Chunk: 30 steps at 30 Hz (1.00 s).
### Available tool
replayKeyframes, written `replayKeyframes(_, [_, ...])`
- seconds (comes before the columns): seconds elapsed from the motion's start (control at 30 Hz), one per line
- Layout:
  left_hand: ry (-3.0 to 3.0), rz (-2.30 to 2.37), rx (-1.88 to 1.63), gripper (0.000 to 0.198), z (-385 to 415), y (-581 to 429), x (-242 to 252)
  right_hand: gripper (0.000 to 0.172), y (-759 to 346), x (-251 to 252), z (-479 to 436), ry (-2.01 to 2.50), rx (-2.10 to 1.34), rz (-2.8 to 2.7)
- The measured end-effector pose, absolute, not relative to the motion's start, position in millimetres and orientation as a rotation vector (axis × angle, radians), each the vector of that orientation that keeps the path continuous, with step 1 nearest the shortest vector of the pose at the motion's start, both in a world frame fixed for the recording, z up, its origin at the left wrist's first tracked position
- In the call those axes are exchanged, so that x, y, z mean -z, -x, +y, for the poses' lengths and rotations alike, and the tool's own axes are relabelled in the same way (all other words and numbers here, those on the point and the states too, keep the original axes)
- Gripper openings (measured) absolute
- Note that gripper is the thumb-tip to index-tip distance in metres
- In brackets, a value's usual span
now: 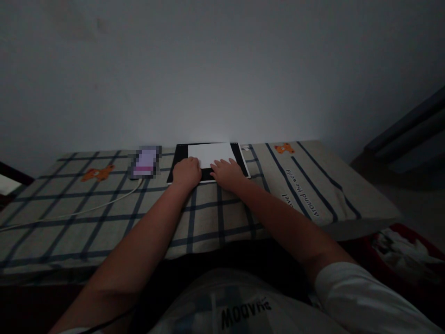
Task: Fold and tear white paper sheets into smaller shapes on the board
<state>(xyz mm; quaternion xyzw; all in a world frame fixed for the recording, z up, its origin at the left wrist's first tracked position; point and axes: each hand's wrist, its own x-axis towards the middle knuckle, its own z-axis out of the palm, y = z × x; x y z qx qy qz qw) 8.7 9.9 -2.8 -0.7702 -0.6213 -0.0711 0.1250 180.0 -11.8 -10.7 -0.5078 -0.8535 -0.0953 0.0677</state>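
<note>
A black board [177, 162] lies at the far edge of the checked cloth, against the wall, with a white sheet of paper [211, 153] on it. My left hand [187, 172] rests on the board's near left part, fingers curled under at the sheet's lower left corner. My right hand [227, 173] lies on the board's near right part, fingers stretched flat onto the sheet's lower edge. Both forearms reach straight forward over the cloth.
A lit phone [146, 162] lies left of the board, with a white cable [86, 209] trailing left across the checked cloth [208, 218]. Small white objects [245, 148] sit at the board's right corner. A red bin with crumpled stuff [399, 248] stands lower right. The room is dim.
</note>
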Motion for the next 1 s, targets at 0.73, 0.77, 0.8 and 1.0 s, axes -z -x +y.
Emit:
replayKeyframes(0.73, [2.214, -1.854, 0.215, 0.036, 3, -16, -2, 0.041, -178, -14, -26, 1.888, 0.135, -2.464])
replayKeyframes(0.77, [2.216, -1.851, 0.220, 0.036, 4, -15, -1, 0.041, -179, -14, -26, 1.887, 0.139, -2.461])
replayKeyframes(0.8, [2.223, -1.845, 0.227, 0.035, 4, -14, 0, 0.041, -179, -14, -26, 1.883, 0.145, -2.456])
replayKeyframes(1.0, [2.239, -1.839, 0.269, 0.034, 6, -12, 4, 0.039, -188, -7, -18, 1.798, 0.216, -2.448])
